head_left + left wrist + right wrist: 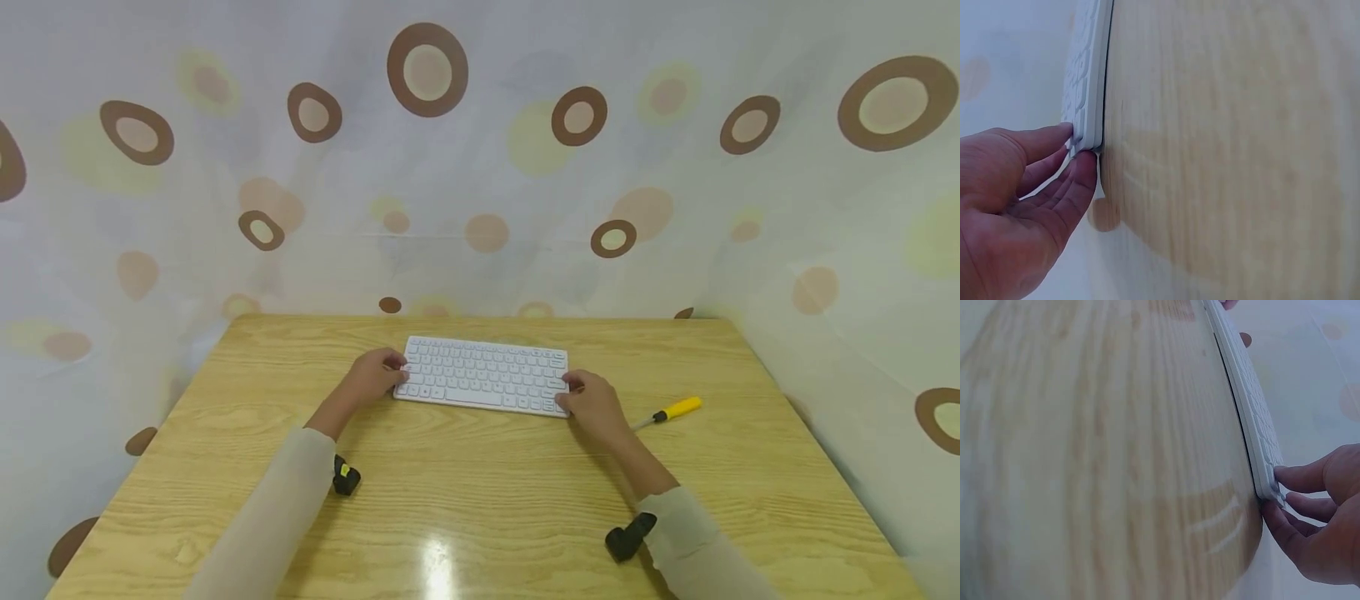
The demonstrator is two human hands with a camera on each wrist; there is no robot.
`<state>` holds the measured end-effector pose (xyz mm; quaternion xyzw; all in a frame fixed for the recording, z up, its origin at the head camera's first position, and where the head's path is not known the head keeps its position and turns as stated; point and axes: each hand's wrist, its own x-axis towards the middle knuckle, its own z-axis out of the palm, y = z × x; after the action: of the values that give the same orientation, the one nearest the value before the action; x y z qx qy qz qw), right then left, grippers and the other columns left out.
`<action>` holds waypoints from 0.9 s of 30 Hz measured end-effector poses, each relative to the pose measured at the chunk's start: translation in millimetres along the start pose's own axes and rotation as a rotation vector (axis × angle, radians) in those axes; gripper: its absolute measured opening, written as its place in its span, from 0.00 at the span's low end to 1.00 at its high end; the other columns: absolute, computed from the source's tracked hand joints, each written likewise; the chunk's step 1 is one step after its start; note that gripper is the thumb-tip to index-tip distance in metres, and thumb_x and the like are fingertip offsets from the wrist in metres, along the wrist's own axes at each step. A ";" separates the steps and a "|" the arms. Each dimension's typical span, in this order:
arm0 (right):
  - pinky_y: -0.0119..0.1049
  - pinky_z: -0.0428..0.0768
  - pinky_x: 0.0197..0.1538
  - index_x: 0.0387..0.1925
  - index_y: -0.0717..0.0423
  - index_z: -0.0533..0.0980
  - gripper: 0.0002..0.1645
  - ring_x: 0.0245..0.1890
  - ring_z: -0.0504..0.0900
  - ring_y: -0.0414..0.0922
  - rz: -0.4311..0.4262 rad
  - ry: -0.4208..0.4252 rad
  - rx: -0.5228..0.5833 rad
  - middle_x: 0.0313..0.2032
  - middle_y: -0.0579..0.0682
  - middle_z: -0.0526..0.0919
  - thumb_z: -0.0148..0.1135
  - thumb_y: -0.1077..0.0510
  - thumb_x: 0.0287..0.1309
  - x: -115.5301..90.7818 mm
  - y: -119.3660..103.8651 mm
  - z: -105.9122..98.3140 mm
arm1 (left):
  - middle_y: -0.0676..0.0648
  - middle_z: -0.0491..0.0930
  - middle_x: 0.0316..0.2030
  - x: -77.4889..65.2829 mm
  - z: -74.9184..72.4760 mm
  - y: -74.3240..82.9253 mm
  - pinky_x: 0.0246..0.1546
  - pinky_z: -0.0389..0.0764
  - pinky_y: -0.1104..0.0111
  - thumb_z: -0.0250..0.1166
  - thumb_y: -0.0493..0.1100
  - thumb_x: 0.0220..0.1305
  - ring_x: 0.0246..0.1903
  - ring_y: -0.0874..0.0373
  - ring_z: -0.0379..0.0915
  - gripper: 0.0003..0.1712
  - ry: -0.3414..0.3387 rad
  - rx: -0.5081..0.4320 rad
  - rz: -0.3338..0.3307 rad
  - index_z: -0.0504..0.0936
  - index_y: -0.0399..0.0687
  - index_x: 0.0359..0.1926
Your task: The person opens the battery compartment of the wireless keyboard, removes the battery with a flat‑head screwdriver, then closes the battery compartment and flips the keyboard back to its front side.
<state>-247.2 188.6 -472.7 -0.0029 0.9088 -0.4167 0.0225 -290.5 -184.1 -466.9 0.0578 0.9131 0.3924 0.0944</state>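
Note:
A white keyboard (483,375) lies near the far side of the wooden table, slightly angled, its space bar toward the person. My left hand (375,375) pinches its left end, thumb on top over the keys and fingers at the underside edge, as the left wrist view shows. At the other end, my right hand (596,407) grips the right edge the same way, thumb (1300,478) above and fingers below. A thin dark gap shows under the keyboard's front edge in both wrist views.
A screwdriver (678,408) with a yellow and black handle lies right of the right hand, its shaft tip hidden behind that hand. The wooden table (465,475) ends at the back against a white patterned cloth (480,167). Black wrist cameras sit on both sleeves.

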 end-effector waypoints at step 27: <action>0.48 0.79 0.53 0.59 0.66 0.76 0.24 0.48 0.79 0.51 -0.050 -0.100 -0.113 0.53 0.61 0.81 0.65 0.62 0.63 -39.0 8.8 -16.2 | 0.46 0.81 0.43 -73.6 22.0 3.1 0.39 0.80 0.67 0.67 0.38 0.66 0.38 0.57 0.77 0.14 0.000 -0.060 -0.046 0.80 0.39 0.51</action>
<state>-208.8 207.6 -467.3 -0.0479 0.9282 -0.3644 0.0574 -213.8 -179.6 -470.1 0.0341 0.9020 0.4173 0.1052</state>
